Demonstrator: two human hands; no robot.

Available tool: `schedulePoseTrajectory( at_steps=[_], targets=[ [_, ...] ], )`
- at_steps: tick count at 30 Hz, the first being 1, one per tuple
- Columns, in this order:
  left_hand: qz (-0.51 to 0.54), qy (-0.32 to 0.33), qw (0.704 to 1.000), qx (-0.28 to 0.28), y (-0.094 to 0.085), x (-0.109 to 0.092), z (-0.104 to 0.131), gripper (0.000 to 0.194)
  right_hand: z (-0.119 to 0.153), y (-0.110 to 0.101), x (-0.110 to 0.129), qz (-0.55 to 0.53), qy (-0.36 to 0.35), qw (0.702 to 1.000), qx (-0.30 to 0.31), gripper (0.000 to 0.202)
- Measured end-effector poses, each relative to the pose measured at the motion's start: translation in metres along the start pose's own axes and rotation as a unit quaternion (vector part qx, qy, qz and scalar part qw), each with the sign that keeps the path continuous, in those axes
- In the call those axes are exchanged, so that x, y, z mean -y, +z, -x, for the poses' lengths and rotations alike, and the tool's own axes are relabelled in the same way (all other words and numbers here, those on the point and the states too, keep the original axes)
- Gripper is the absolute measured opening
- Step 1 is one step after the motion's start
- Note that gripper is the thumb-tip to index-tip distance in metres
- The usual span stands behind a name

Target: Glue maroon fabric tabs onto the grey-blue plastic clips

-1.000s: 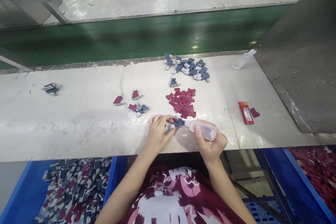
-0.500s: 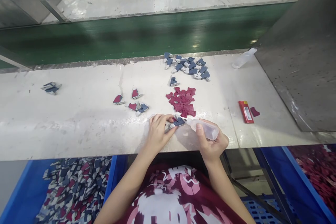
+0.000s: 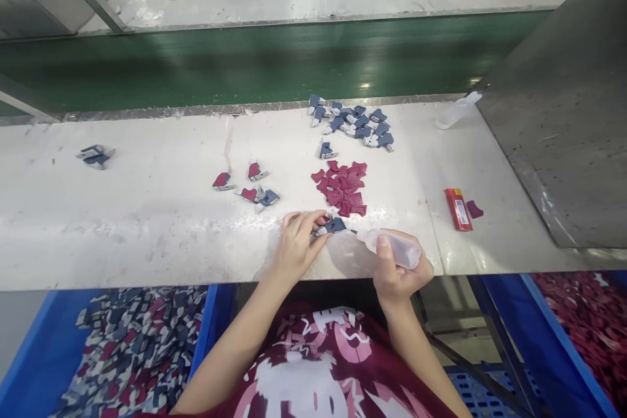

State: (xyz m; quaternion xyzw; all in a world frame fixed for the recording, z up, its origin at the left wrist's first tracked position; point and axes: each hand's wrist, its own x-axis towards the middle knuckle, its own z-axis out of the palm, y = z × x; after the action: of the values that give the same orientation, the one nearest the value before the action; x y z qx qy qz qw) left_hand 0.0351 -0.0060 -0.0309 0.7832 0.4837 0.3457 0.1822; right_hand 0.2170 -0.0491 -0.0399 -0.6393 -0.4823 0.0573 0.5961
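Observation:
Between the fingertips of my left hand (image 3: pixel 300 243) is a small blue and grey plastic part (image 3: pixel 335 225), held just above the worktable. A dark red edge shows by those fingers, partly hidden. My right hand (image 3: pixel 402 269) is wrapped round a translucent squeeze bottle (image 3: pixel 399 249), its thin nozzle pointing left, a little apart from the part. Just beyond my hands lies a pile of dark red flat pieces (image 3: pixel 343 186). Behind it sits a group of blue and grey parts (image 3: pixel 360 123). Left of my hands are several parts, some with red faces (image 3: pixel 249 194).
A second squeeze bottle (image 3: pixel 458 111) lies at the back right, near a metal panel (image 3: pixel 563 117). A red box (image 3: pixel 459 209) rests beside one red piece (image 3: pixel 475 209). Beyond the table runs a green conveyor belt (image 3: pixel 274 62). Blue bins (image 3: pixel 208 326) of parts stand below.
My right hand has drawn the bottle slightly right, so its nozzle is farther from the blue and grey part. My left hand still holds that part in nearly the same place.

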Motion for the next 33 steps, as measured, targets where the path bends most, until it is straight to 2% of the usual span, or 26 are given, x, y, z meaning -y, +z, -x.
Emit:
schedulePoseTrajectory(
  at_steps=[13, 27, 33],
  targets=[
    [0.014, -0.016, 1.000, 0.005, 0.0016, 0.0011, 0.0013, 0.035, -0.0053, 0.0034, 0.0070, -0.024, 0.059, 0.997, 0.050, 0.024],
    [0.020, 0.001, 1.000, -0.009, 0.0018, 0.0014, 0.0006, 0.035, -0.0041, 0.0078, 0.0080, -0.032, 0.064, 0.994, 0.088, 0.023],
    [0.021, -0.014, 1.000, 0.003, 0.0019, 0.0023, 0.0013, 0.038, -0.0053, 0.0087, 0.0082, -0.041, 0.050, 0.993, 0.101, 0.020]
  ],
)
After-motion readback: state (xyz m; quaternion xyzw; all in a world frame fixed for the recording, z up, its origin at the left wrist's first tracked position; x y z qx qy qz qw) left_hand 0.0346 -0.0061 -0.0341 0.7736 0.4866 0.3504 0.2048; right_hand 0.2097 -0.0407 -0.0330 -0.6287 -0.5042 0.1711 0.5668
